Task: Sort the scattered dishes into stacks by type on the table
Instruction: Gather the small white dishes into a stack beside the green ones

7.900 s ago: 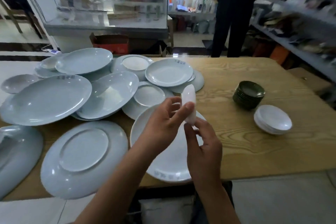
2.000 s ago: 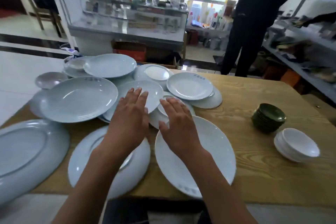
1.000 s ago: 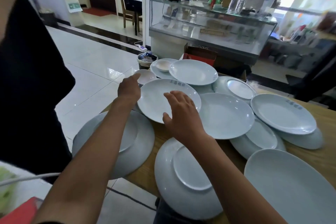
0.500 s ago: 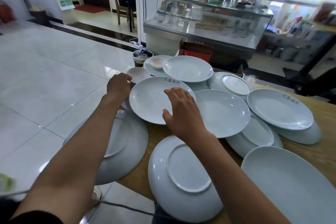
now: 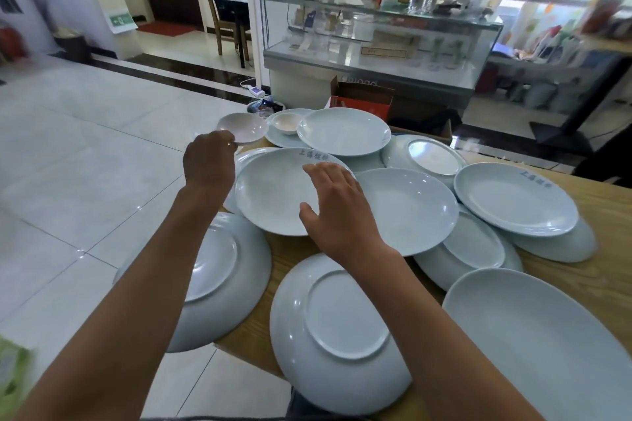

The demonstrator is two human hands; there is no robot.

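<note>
- The left hand (image 5: 209, 166) pinches the near rim of a small white bowl (image 5: 243, 127) and holds it raised at the far left of the dish pile, above the worktop (image 5: 612, 202) edge.
- The right hand (image 5: 337, 207) is open with fingers spread and holds nothing; it hovers over the lettered plate (image 5: 273, 195), and contact cannot be confirmed.
- The bowl lies directly beyond the left hand's fingers, on the far side, opening upward.
- A second small bowl (image 5: 286, 122) sits just right of the held bowl, resting on a plate (image 5: 273, 137); it is the nearest matching dish.
- Judgement: the left hand is nearer both bowls, so a short move to the right suits stacking them.
- Overlapping plates fill the worktop to the right, and two upturned plates (image 5: 342, 331) lie nearest.
</note>
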